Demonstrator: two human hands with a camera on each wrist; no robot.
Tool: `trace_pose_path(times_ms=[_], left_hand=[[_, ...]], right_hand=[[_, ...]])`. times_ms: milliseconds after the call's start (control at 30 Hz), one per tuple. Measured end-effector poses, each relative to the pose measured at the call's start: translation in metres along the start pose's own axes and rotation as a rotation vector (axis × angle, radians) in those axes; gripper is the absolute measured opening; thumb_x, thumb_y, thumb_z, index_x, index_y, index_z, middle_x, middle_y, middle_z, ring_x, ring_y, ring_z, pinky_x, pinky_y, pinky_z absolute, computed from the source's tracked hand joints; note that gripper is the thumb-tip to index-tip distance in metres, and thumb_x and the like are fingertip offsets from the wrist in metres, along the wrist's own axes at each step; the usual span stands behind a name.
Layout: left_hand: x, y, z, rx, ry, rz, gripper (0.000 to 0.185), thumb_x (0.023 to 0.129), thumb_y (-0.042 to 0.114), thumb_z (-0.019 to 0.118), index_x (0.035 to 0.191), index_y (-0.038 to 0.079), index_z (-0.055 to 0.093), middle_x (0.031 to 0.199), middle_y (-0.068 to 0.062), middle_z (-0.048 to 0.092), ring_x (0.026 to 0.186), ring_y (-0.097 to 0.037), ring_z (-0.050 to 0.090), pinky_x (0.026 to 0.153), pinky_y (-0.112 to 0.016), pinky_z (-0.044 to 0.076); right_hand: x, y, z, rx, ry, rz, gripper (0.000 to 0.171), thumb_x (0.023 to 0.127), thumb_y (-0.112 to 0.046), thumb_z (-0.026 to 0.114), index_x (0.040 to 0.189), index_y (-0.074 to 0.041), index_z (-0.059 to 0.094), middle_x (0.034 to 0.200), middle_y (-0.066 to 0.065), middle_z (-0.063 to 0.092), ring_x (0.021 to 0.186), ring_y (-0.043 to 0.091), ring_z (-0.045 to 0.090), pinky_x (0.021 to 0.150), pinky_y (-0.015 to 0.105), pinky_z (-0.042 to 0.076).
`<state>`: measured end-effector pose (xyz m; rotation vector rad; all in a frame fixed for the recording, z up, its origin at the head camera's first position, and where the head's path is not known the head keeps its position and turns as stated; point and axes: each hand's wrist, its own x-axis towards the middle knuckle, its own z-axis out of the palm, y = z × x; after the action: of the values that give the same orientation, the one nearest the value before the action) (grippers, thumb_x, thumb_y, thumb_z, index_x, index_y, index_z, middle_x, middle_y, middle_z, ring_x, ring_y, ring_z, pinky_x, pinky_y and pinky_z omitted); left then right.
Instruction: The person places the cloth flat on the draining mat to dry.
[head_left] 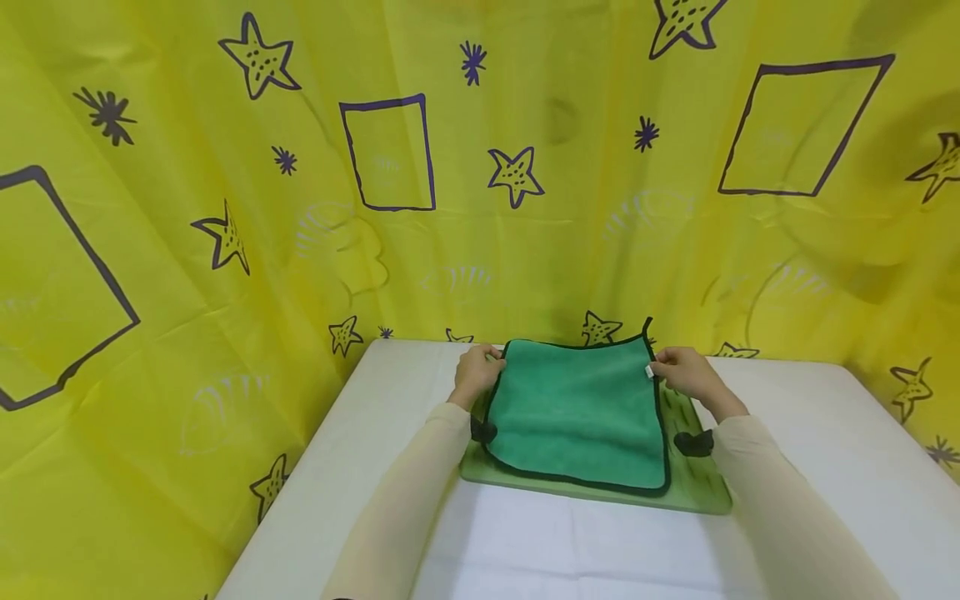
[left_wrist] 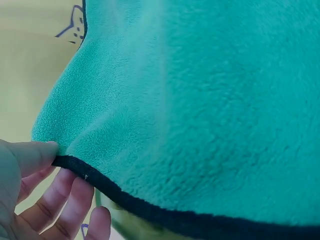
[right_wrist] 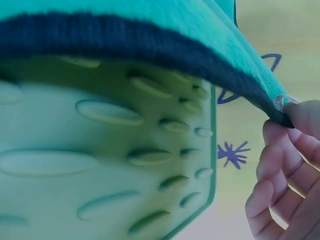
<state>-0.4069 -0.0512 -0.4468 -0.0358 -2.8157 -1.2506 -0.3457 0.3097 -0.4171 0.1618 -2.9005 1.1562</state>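
Observation:
A green fleecy cloth (head_left: 577,408) with a dark bound edge is spread between both hands, its far side lifted above a green board (head_left: 705,492). My left hand (head_left: 476,371) pinches the cloth's left edge near the far corner, thumb on top and fingers below, as the left wrist view shows. On the other side my right hand (head_left: 686,371) pinches the right edge beside a small white tag (head_left: 650,372). Under the raised edge in the right wrist view, oval bumps show on the board (right_wrist: 120,112). The cloth's near edge lies close over the board's front, hiding most of it.
The board lies on a white-covered table (head_left: 510,533). Behind and to the left hangs a yellow curtain (head_left: 450,250) printed with stars and frames, close to the table's far edge. Dark wrist bands (head_left: 693,443) sit at the pale sleeves (head_left: 408,500).

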Motion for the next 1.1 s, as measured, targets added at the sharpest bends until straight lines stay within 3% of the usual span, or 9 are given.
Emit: trace_pose_path(times_ms=[233,367,433,567,633,700,833,1000,1100], left_hand=[[0.004,-0.011,0.011,0.062,-0.025,-0.002,0.014,0.098,0.024,0.069,0.107,0.014,0.074,0.1,-0.01,0.074,0.07,-0.023,0.059,0.061,-0.034,0.045],[0.003,-0.012,0.014,0.124,-0.031,0.016,0.018,0.096,0.023,0.07,0.109,0.014,0.076,0.109,-0.01,0.075,0.08,-0.026,0.066,0.067,-0.037,0.051],[0.003,-0.012,0.014,0.143,-0.031,0.022,0.012,0.095,0.022,0.071,0.101,0.014,0.077,0.1,-0.007,0.074,0.076,-0.022,0.063,0.063,-0.034,0.049],[0.005,-0.014,0.013,0.166,-0.046,0.027,0.037,0.095,0.02,0.069,0.062,0.014,0.053,0.061,0.003,0.042,0.054,-0.013,0.034,0.048,-0.026,0.027],[0.006,-0.014,0.011,0.169,-0.062,0.03,0.05,0.096,0.019,0.067,0.056,0.017,0.036,0.057,0.004,0.024,0.052,-0.013,0.023,0.047,-0.026,0.019],[0.006,-0.013,0.009,0.162,-0.072,0.033,0.055,0.096,0.017,0.066,0.053,0.018,0.03,0.054,0.005,0.018,0.05,-0.012,0.018,0.046,-0.027,0.015],[0.004,-0.01,0.005,0.156,-0.084,0.029,0.056,0.096,0.014,0.064,0.052,0.018,0.03,0.052,0.005,0.018,0.048,-0.013,0.018,0.046,-0.027,0.015],[0.002,-0.009,0.005,0.173,-0.106,0.018,0.049,0.097,0.016,0.064,0.056,0.015,0.038,0.056,0.002,0.025,0.051,-0.015,0.024,0.047,-0.028,0.019],[-0.002,-0.011,0.004,0.179,-0.122,0.033,0.027,0.097,0.02,0.068,0.073,0.01,0.063,0.069,-0.001,0.055,0.06,-0.016,0.045,0.053,-0.029,0.035]], right_hand=[[0.002,0.014,0.008,0.0,-0.044,0.027,0.03,0.106,-0.017,0.051,0.112,0.01,0.062,0.101,0.025,0.066,0.082,0.029,0.063,0.068,0.035,0.048],[-0.001,0.022,0.012,-0.007,-0.161,0.062,0.032,0.107,-0.022,0.05,0.095,0.004,0.065,0.076,0.011,0.062,0.069,0.021,0.056,0.067,0.036,0.046],[-0.003,0.024,0.014,-0.003,-0.216,0.085,0.033,0.107,-0.022,0.052,0.084,0.0,0.064,0.064,0.002,0.053,0.062,0.016,0.048,0.062,0.034,0.042],[-0.006,0.026,0.02,0.03,-0.246,0.093,0.033,0.103,-0.017,0.056,0.073,-0.005,0.06,0.058,-0.003,0.047,0.055,0.013,0.043,0.055,0.031,0.04],[-0.006,0.027,0.022,0.027,-0.236,0.085,0.034,0.102,-0.013,0.056,0.069,-0.008,0.056,0.056,-0.003,0.045,0.054,0.012,0.042,0.054,0.03,0.038],[-0.005,0.027,0.022,0.008,-0.199,0.069,0.036,0.102,-0.012,0.056,0.066,-0.012,0.051,0.056,-0.005,0.042,0.054,0.012,0.04,0.054,0.03,0.037],[-0.003,0.026,0.018,-0.021,-0.102,0.06,0.041,0.102,-0.014,0.055,0.064,-0.017,0.041,0.056,-0.005,0.037,0.054,0.012,0.035,0.056,0.03,0.034],[-0.004,0.022,0.013,-0.002,-0.049,0.072,0.036,0.103,-0.016,0.053,0.067,-0.014,0.046,0.058,-0.005,0.042,0.055,0.013,0.037,0.057,0.031,0.035],[-0.008,0.023,0.014,0.005,-0.079,0.087,0.032,0.103,-0.016,0.052,0.072,-0.008,0.052,0.061,-0.003,0.045,0.058,0.014,0.041,0.06,0.032,0.037]])
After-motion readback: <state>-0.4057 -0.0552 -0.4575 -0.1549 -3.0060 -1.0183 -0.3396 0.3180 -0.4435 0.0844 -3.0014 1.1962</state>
